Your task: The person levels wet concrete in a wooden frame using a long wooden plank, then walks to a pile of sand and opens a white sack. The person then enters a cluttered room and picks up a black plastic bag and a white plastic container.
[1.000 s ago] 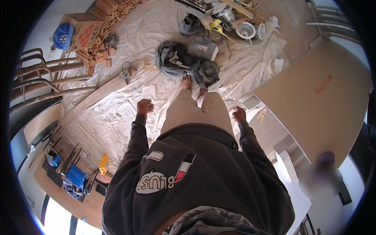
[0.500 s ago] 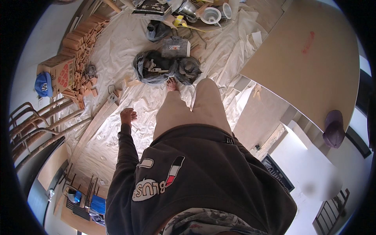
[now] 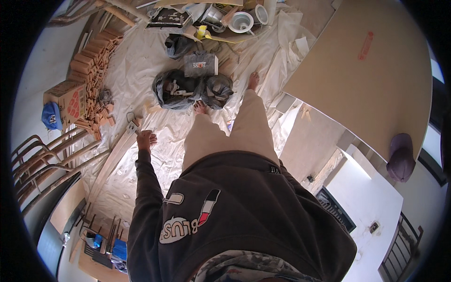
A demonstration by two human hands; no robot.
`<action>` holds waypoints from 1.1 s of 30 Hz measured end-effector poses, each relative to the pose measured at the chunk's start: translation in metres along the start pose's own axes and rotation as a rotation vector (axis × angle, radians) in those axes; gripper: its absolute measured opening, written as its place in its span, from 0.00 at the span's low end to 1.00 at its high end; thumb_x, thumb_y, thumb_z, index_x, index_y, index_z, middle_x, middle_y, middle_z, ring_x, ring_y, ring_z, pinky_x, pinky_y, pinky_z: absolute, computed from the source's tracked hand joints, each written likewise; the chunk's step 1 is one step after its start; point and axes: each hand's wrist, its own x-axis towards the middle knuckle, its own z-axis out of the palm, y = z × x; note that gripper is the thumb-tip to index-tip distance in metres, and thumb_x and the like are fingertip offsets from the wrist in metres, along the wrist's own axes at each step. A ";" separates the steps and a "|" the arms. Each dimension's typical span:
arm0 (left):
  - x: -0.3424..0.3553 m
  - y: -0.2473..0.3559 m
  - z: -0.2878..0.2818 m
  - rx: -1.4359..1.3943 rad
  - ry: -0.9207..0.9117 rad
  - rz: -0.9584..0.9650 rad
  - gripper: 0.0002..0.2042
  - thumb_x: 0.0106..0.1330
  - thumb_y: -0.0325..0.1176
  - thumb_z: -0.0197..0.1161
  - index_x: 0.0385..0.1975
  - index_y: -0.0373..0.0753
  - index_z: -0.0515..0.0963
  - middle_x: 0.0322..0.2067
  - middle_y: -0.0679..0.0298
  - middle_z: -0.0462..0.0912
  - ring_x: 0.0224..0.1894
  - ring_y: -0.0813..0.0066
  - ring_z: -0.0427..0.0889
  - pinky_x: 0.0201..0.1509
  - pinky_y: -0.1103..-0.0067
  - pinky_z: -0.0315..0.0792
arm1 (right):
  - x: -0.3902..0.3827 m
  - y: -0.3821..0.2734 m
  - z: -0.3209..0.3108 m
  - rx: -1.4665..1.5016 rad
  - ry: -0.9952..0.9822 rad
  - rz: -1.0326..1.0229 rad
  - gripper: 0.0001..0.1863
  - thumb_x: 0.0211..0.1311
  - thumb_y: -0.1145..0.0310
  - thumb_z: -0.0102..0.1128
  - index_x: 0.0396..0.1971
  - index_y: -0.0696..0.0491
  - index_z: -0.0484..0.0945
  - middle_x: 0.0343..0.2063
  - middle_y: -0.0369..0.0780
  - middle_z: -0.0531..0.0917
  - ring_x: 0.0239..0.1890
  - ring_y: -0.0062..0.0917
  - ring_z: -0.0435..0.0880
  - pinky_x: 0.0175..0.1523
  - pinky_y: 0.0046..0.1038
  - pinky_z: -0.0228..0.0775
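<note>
My left hand point(image 3: 146, 140) hangs out beside my left leg, over the plastic sheeting point(image 3: 127, 162) on the floor. Its fingers are loosely curled and a little apart, with nothing visible in them. A long wooden board point(image 3: 110, 162) lies on the sheeting close to that hand, with a small tool or fitting point(image 3: 133, 123) at its far end. My right hand is hidden behind my body. Just ahead of my bare left foot sits a black plastic bag point(image 3: 164, 94) with white fittings inside, and a second dark bag point(image 3: 220, 89) touches it. Behind them stands a grey box point(image 3: 201, 64).
Stacked clay bricks point(image 3: 89, 61), a carton point(image 3: 70, 101) and a blue cap point(image 3: 50, 116) line the left wall, with bent metal bars point(image 3: 37, 155) nearer. A large brown board point(image 3: 357, 80) occupies the right, a dark cap point(image 3: 400, 157) at its edge. Pots point(image 3: 242, 22) lie far ahead.
My right leg has stepped forward, and its bare foot now shows beyond the bags. My left hand has shifted slightly left. The bags and box appear slightly lower and farther left.
</note>
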 end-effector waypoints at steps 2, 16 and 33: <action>-0.005 -0.012 0.004 -0.016 0.033 -0.042 0.10 0.58 0.34 0.56 0.36 0.37 0.73 0.23 0.59 0.78 0.20 0.71 0.79 0.22 0.75 0.76 | 0.006 0.016 -0.004 0.015 -0.038 -0.011 0.18 0.56 0.58 0.52 0.41 0.54 0.76 0.36 0.49 0.81 0.40 0.41 0.80 0.46 0.37 0.70; -0.127 -0.058 0.245 -0.111 0.060 -0.266 0.11 0.57 0.34 0.56 0.38 0.39 0.73 0.24 0.58 0.78 0.20 0.68 0.78 0.23 0.72 0.76 | -0.055 0.285 -0.187 0.309 -0.250 0.463 0.13 0.52 0.73 0.52 0.40 0.54 0.78 0.26 0.44 0.82 0.21 0.27 0.81 0.23 0.28 0.72; -0.112 0.067 0.372 -0.158 0.011 -0.038 0.14 0.59 0.36 0.55 0.40 0.34 0.72 0.30 0.54 0.79 0.27 0.68 0.80 0.30 0.74 0.77 | 0.033 0.263 -0.246 0.242 -0.268 0.184 0.17 0.46 0.74 0.55 0.41 0.59 0.77 0.22 0.42 0.81 0.19 0.24 0.80 0.24 0.25 0.73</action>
